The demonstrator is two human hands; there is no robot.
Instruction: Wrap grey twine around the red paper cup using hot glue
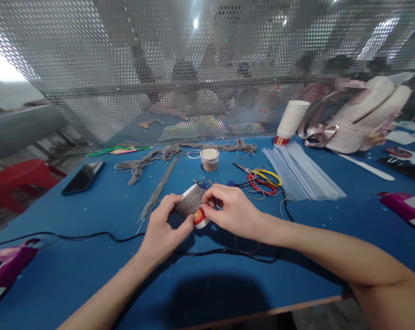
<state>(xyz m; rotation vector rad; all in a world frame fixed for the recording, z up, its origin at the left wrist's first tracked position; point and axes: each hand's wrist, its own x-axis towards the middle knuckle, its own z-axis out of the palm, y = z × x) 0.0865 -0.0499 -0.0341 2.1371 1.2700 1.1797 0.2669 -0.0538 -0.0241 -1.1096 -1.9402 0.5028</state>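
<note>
A paper cup (pixel 190 203), partly wrapped in grey cord with a red and white end showing, lies tilted between my hands. My left hand (pixel 164 229) grips it from the left, thumb on the lower side and fingers on the upper. At its right side, my right hand (pixel 228 208) pinches with thumb and forefinger against the wrapped cord; the strand there is too small to make out clearly. A loose cord hangs below my right hand. Beyond the cup stands a small wrapped cup (pixel 210 160) with a pale top.
Scissors (pixel 262 178), sheer strips (pixel 302 172), stacked cups (pixel 292 120) and a bag (pixel 362 114) lie to the right. Grey cord (pixel 149 160), thin wires (pixel 162 185) and a phone (pixel 83 178) are at left. A black cable (pixel 214 251) crosses the blue table (pixel 101 279). Perforated metal stands behind.
</note>
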